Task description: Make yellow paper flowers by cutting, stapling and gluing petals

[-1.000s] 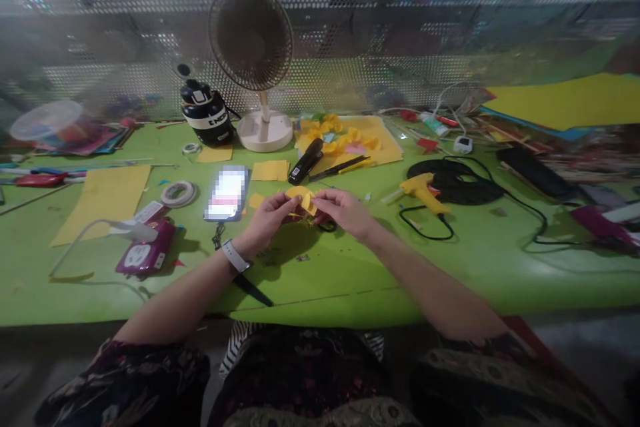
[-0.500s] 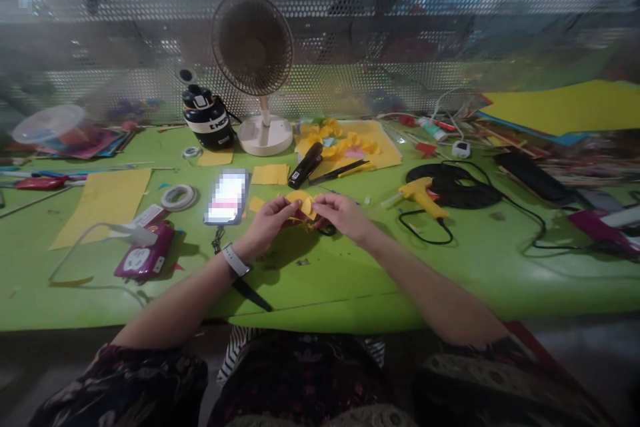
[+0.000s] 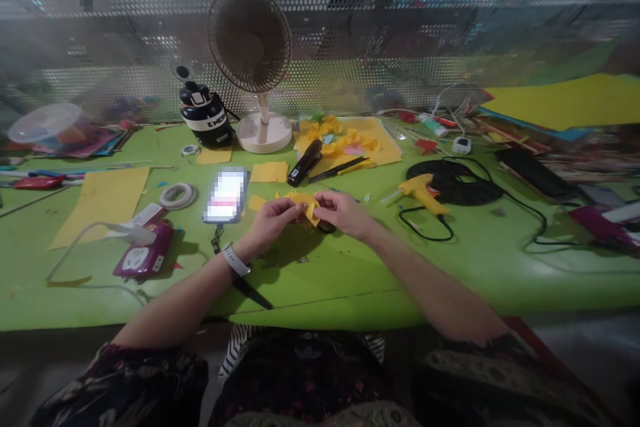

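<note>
Both hands meet over the green table around a yellow paper piece (image 3: 311,209) that looks bent or curled. My left hand (image 3: 270,223) pinches its left side between thumb and fingers. On its right edge, my right hand (image 3: 343,213) has thumb and forefinger closed. Part of the paper is hidden by the fingers, and a dark loop, perhaps scissors handles, shows beneath. Just behind the hands lie a black stapler (image 3: 305,164) and small yellow paper squares (image 3: 269,172). Several yellow paper flowers (image 3: 353,141) rest on a yellow sheet farther back.
A phone (image 3: 225,195), a tape roll (image 3: 177,196) and a purple power strip (image 3: 145,251) are on the left. To the right is a yellow glue gun (image 3: 423,191) with its black cord. A fan (image 3: 264,132) and a dark bottle (image 3: 206,123) stand behind.
The yellow paper has turned between my fingers, and its right part now angles downward. Both hands stay in nearly the same place. The view has shifted slightly.
</note>
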Motion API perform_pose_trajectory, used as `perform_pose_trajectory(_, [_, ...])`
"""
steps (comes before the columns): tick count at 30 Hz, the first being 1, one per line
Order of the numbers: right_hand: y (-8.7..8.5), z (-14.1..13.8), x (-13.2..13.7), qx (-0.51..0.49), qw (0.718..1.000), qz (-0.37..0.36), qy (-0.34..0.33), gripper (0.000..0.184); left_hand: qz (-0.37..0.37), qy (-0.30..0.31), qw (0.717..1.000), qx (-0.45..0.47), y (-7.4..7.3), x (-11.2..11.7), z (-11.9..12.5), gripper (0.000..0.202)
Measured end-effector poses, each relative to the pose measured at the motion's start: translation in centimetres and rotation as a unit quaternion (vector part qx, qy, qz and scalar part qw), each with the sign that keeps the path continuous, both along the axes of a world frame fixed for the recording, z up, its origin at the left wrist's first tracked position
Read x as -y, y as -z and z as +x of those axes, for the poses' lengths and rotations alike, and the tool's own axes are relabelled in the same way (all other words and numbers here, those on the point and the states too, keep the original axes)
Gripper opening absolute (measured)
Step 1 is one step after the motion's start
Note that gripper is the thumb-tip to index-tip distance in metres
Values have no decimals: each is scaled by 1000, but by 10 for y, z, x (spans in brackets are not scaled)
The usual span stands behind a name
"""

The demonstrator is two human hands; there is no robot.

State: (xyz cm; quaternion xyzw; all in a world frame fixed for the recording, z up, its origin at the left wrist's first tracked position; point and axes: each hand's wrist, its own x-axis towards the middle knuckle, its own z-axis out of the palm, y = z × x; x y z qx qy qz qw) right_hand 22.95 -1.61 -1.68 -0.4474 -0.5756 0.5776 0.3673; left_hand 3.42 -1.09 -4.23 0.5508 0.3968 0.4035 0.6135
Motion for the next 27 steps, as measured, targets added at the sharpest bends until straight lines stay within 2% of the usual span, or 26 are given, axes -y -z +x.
perform_pose_trajectory(8, [2, 3, -4, -41, 997, -61, -20, 15, 10, 24, 999, -19, 3, -3, -3, 32])
perform_pose_trajectory(15, [3, 5, -6, -51, 989, -137, -25, 11, 72, 43, 994, -75, -6, -2, -6, 31])
perform_pose_trajectory(21, [0, 4, -4, -73, 981, -175, -31, 13, 52, 89, 995, -13, -5, 1, -6, 27])
perform_pose_trajectory(27, [-1, 1, -2, -58, 981, -180, -42, 11, 81, 41, 995, -46, -1, 2, -5, 28])
